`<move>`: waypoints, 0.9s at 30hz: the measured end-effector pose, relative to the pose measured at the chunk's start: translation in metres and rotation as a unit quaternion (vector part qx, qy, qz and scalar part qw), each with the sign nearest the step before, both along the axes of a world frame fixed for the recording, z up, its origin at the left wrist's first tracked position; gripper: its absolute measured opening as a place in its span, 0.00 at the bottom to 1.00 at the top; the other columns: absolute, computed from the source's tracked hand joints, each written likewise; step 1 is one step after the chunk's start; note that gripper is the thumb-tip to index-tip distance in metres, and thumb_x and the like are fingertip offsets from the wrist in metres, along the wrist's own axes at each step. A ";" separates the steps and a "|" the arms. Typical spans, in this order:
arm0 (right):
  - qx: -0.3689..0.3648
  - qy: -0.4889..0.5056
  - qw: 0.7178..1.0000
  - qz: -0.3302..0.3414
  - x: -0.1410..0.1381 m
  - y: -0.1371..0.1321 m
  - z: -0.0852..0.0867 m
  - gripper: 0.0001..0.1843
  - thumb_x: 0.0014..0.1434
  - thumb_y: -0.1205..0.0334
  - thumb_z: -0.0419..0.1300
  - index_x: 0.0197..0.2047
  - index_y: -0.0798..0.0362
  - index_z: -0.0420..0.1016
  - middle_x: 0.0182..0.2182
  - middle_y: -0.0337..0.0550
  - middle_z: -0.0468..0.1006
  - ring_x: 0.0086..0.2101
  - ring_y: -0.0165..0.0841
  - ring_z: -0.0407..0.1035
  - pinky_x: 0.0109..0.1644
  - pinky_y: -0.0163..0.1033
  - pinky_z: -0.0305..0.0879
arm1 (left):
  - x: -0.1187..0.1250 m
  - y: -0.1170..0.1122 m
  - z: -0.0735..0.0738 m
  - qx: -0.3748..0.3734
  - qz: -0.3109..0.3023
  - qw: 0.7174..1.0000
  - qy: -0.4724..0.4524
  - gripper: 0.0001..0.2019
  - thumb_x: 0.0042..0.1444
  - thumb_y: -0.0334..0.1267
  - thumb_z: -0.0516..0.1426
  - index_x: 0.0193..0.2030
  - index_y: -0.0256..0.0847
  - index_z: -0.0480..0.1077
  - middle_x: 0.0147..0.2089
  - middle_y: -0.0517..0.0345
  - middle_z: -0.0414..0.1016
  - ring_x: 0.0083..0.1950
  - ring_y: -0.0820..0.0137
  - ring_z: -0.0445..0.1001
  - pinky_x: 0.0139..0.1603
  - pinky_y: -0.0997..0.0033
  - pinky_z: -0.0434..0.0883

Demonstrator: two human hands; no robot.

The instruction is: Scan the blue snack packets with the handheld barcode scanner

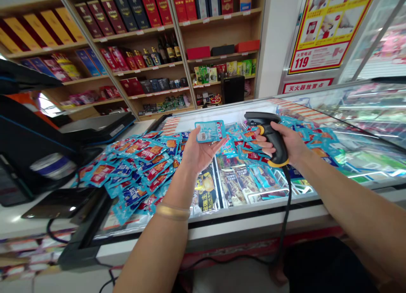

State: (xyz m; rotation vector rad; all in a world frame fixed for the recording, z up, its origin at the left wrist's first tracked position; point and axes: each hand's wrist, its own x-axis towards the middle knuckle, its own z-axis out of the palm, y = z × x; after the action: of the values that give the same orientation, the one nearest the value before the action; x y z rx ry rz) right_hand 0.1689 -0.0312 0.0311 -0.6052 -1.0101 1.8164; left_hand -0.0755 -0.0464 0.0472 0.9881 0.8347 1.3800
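Observation:
My left hand [198, 153] is raised palm up over the glass freezer lid [355, 153] and holds a small blue snack packet [209, 130] by its lower edge, back side towards me. My right hand [285, 143] is wrapped round the grip of a black and yellow barcode scanner [268, 130], whose head points left at the packet. The scanner's black cable [287, 208] hangs down over the freezer's front. A heap of the same blue and red snack packets [136, 166] lies on the lid to the left, and more packets [314, 138] lie behind my right hand.
A black till terminal [28, 145] and a flat black device [60, 202] stand on the white counter at left. Wooden shelves [165, 60] of boxed goods and bottles fill the back wall. A red and yellow poster [330, 26] hangs at right. Packaged frozen food [234, 183] shows under the glass.

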 end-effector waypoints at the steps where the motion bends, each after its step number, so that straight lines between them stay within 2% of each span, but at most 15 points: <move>1: 0.001 -0.002 1.000 0.004 -0.001 -0.001 0.000 0.11 0.59 0.53 0.57 0.36 0.53 0.68 0.25 0.40 0.63 0.20 0.26 0.53 0.17 0.30 0.53 | 0.002 0.002 -0.004 -0.018 0.017 1.000 -0.018 0.09 0.57 0.39 0.56 0.41 0.37 0.68 0.35 0.50 0.76 0.44 0.63 0.78 0.53 0.53 0.76; 2: 0.000 -0.004 1.000 0.007 -0.002 -0.001 -0.001 0.11 0.59 0.53 0.57 0.36 0.53 0.68 0.25 0.40 0.63 0.20 0.26 0.53 0.17 0.31 0.53 | 0.004 0.004 -0.008 -0.035 0.034 0.998 -0.025 0.07 0.54 0.35 0.58 0.39 0.38 0.67 0.32 0.54 0.75 0.40 0.66 0.78 0.52 0.54 0.76; 5: -0.003 -0.003 1.000 0.019 -0.006 -0.004 -0.002 0.10 0.59 0.54 0.56 0.37 0.53 0.67 0.24 0.40 0.64 0.19 0.27 0.54 0.16 0.30 0.53 | 0.009 0.006 -0.018 -0.067 0.075 0.995 0.018 0.12 0.47 0.26 0.60 0.37 0.39 0.64 0.27 0.63 0.71 0.29 0.74 0.75 0.48 0.58 0.77; 9: -0.005 -0.005 0.999 0.042 -0.008 -0.004 -0.005 0.10 0.59 0.55 0.56 0.38 0.54 0.68 0.25 0.40 0.65 0.19 0.26 0.55 0.17 0.29 0.55 | 0.013 0.005 -0.024 -0.062 0.112 0.979 0.156 0.12 0.44 0.29 0.62 0.37 0.39 0.69 0.26 0.64 0.71 0.25 0.73 0.74 0.34 0.67 0.75; 12: -0.008 -0.010 0.998 0.061 -0.007 -0.004 -0.007 0.12 0.58 0.54 0.58 0.39 0.54 0.68 0.25 0.40 0.66 0.19 0.26 0.56 0.17 0.29 0.55 | 0.011 0.008 -0.029 -0.032 0.143 0.965 0.216 0.08 0.43 0.34 0.63 0.30 0.37 0.71 0.23 0.62 0.70 0.25 0.73 0.72 0.28 0.74 0.69; 14: -0.012 -0.009 0.997 0.070 -0.007 -0.004 -0.007 0.12 0.58 0.54 0.58 0.39 0.54 0.68 0.25 0.40 0.66 0.20 0.26 0.57 0.17 0.29 0.56 | 0.010 0.011 -0.033 -0.005 0.160 0.961 0.226 0.08 0.43 0.38 0.63 0.28 0.35 0.72 0.25 0.60 0.72 0.27 0.73 0.72 0.28 0.74 0.68; 16: -0.017 -0.007 0.997 0.078 -0.008 -0.005 -0.008 0.12 0.57 0.54 0.59 0.38 0.54 0.68 0.25 0.40 0.66 0.19 0.26 0.56 0.17 0.29 0.56 | 0.008 0.015 -0.037 0.022 0.179 0.955 0.235 0.10 0.43 0.40 0.63 0.30 0.35 0.75 0.28 0.57 0.75 0.30 0.70 0.73 0.31 0.72 0.69; 20: -0.014 -0.009 0.995 0.101 -0.010 -0.006 -0.008 0.11 0.59 0.55 0.58 0.37 0.55 0.68 0.26 0.41 0.67 0.20 0.25 0.57 0.18 0.29 0.57 | 0.007 0.019 -0.041 0.066 0.226 0.925 0.297 0.11 0.43 0.40 0.61 0.31 0.35 0.76 0.29 0.57 0.77 0.37 0.65 0.75 0.38 0.69 0.71; 23: -0.007 -0.010 0.993 0.118 -0.011 -0.005 -0.010 0.12 0.59 0.55 0.58 0.38 0.57 0.68 0.26 0.41 0.67 0.21 0.25 0.57 0.18 0.29 0.58 | 0.007 0.020 -0.041 0.085 0.245 0.901 0.348 0.10 0.44 0.40 0.60 0.31 0.35 0.76 0.30 0.58 0.77 0.38 0.65 0.75 0.41 0.68 0.70; 27: -0.006 -0.003 0.991 0.131 -0.010 -0.002 -0.012 0.13 0.60 0.54 0.59 0.38 0.57 0.68 0.26 0.41 0.67 0.21 0.25 0.58 0.19 0.28 0.59 | 0.006 0.020 -0.041 0.096 0.254 0.879 0.392 0.11 0.45 0.42 0.59 0.29 0.35 0.76 0.29 0.59 0.76 0.36 0.66 0.75 0.39 0.70 0.70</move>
State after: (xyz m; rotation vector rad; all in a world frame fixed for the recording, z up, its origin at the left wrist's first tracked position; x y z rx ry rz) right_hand 0.1592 -0.0334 0.0186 -0.5043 -1.1261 2.0522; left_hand -0.0700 -0.0262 0.0063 1.6079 1.6778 1.5138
